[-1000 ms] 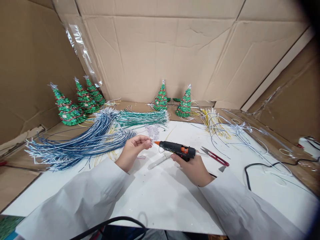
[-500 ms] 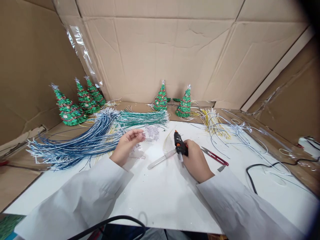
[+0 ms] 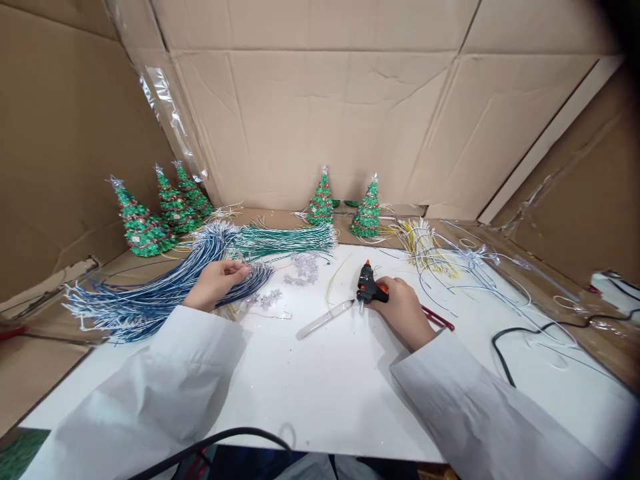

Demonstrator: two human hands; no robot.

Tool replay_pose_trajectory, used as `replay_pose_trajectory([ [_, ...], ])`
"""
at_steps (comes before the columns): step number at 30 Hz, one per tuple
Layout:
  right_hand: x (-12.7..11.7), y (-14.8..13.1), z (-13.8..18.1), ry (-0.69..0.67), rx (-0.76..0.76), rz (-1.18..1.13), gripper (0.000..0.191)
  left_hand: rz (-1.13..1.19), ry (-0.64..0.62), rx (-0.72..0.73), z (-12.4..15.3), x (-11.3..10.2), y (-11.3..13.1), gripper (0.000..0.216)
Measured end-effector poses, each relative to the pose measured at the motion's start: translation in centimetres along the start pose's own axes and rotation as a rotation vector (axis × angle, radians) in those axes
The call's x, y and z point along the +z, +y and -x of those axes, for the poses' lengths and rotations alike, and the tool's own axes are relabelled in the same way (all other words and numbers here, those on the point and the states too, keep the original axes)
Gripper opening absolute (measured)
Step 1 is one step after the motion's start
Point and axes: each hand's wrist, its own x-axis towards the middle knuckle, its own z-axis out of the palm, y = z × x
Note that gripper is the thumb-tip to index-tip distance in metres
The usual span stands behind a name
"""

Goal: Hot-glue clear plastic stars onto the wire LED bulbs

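My right hand (image 3: 403, 310) is closed around a black glue gun (image 3: 369, 285) with an orange trigger, standing nozzle-up on the white board (image 3: 320, 393). A clear glue stick (image 3: 325, 319) lies just left of it. My left hand (image 3: 215, 283) rests on the bundle of blue and white wires (image 3: 150, 293), its fingers curled in a pinch at the wire ends; what it pinches is too small to name. Small clear plastic stars (image 3: 303, 267) lie between the hands.
Green glitter Christmas trees stand at the left (image 3: 143, 227) and at the back (image 3: 323, 200). A green wire bundle (image 3: 285, 237) and yellow wires (image 3: 425, 243) lie behind. Red snips (image 3: 440, 319) sit under my right wrist. A black cable (image 3: 525, 333) runs right. Cardboard walls enclose everything.
My right hand turned the glue gun from lying sideways to nozzle-up and set it on the board. My left hand moved left from the nozzle onto the blue wire bundle.
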Motion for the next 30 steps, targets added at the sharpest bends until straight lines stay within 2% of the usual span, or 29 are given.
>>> replay_pose_trajectory([
  [3, 0.0, 0.0, -0.1, -0.013, 0.0, 0.01, 0.037, -0.105, -0.048, 0.005, -0.1, 0.0, 0.3, 0.03],
  [5, -0.1, -0.1, -0.1, -0.018, 0.008, 0.011, 0.038, -0.166, 0.03, 0.074, -0.1, 0.3, 0.8, 0.028],
  [8, -0.2, -0.2, 0.1, -0.031, 0.011, 0.016, 0.041, -0.287, 0.173, 0.274, 0.2, 1.5, 1.6, 0.024],
  [9, -0.2, -0.2, 0.2, -0.035, 0.006, 0.026, 0.042, -0.33, 0.175, 0.338, 0.4, 2.1, 1.8, 0.024],
  [12, -0.4, -0.2, 0.5, -0.035, 0.011, 0.088, 0.049, -0.426, 0.041, 0.446, 0.7, 3.8, 1.8, 0.023],
  [14, -0.5, -0.3, 0.7, -0.033, 0.037, 0.13, 0.052, -0.462, -0.014, 0.431, 0.7, 4.7, 1.4, 0.021],
  [18, -0.8, -0.7, 1.0, -0.028, 0.072, 0.177, 0.051, -0.48, -0.023, 0.344, 0.2, 4.9, 0.7, 0.021],
  [23, -0.8, -1.2, 1.2, -0.015, 0.071, 0.203, 0.051, -0.328, -0.07, 0.26, 0.0, 4.1, 1.1, 0.02],
  [27, -0.8, -1.5, 1.3, 0.009, 0.068, 0.193, 0.047, -0.036, 0.082, 0.242, 0.2, 2.8, 1.6, 0.023],
  [30, -0.7, -1.8, 1.3, 0.125, 0.056, 0.219, 0.044, 0.216, 0.222, 0.297, 0.5, 1.5, 2.7, 0.021],
])
